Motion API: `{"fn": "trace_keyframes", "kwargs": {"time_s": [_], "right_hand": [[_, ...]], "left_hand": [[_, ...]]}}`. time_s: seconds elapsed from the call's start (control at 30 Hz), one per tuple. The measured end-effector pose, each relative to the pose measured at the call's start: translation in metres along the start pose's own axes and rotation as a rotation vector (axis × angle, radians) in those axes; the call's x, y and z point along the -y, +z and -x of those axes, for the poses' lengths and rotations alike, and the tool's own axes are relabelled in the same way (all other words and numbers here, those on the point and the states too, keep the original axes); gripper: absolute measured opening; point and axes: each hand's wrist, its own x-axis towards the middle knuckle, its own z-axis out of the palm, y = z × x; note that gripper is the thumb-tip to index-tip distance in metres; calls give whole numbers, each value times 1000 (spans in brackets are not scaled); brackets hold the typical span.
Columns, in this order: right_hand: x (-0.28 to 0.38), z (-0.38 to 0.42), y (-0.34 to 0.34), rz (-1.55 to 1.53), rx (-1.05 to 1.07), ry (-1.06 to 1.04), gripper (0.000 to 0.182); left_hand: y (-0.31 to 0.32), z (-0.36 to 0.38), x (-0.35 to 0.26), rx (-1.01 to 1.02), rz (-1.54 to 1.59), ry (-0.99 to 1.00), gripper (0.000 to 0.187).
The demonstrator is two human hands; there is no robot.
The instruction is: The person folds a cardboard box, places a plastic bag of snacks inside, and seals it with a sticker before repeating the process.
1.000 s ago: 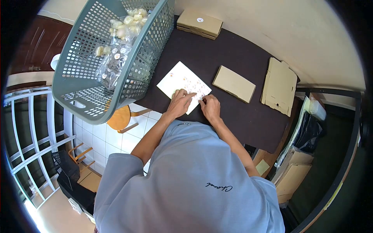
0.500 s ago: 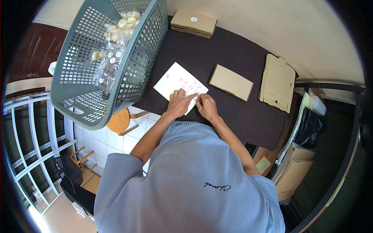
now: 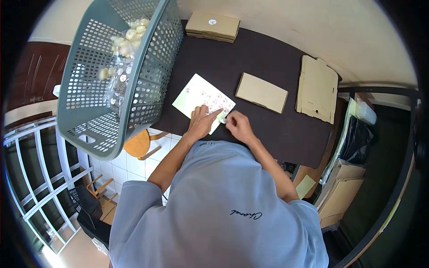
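A white sheet of round stickers (image 3: 193,91) lies at a slant on the dark tabletop, with rows of small pinkish prints. My left hand (image 3: 202,121) rests on its lower part, fingers stretched out, the index finger pointing across the prints. Just off the sheet's right corner is my right hand (image 3: 240,126), thumb and index finger pinched on a small whitish round sticker (image 3: 223,120). A closed flat cardboard box (image 3: 262,93) lies to the right of the sheet.
At the left stands a tall grey-green perforated basket (image 3: 147,85) holding bagged items. Stacked cardboard boxes (image 3: 212,27) sit against the wall, and a flattened carton (image 3: 318,89) lies at the right table edge. A wooden stool (image 3: 137,144) stands below the basket.
My right hand has drawn slightly away from the sheet, and a small whitish sticker now shows at its fingertips. My left hand stays on the sheet. The camera view has shifted a little.
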Motion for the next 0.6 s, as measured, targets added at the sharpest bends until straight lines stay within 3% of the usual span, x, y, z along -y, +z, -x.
{"fn": "trace_keyframes", "kwargs": {"time_s": [0.07, 0.13, 0.2, 0.37, 0.6], "right_hand": [[-6, 3, -13, -428, -270, 307, 6], [-21, -1, -39, -483, -469, 423, 9], [-32, -4, -75, -556, -500, 690, 8], [-54, -12, -106, -598, -537, 773, 8], [-63, -27, -100, -747, -591, 827, 9]], "left_hand": [[-4, 0, 3, 9, 34, 1, 43], [-8, 1, 2, 33, 57, 12, 44], [-17, -3, -5, 94, 102, -46, 43], [-26, -50, -28, -129, 315, 102, 36], [0, -129, -71, -97, 365, 261, 37]]}}
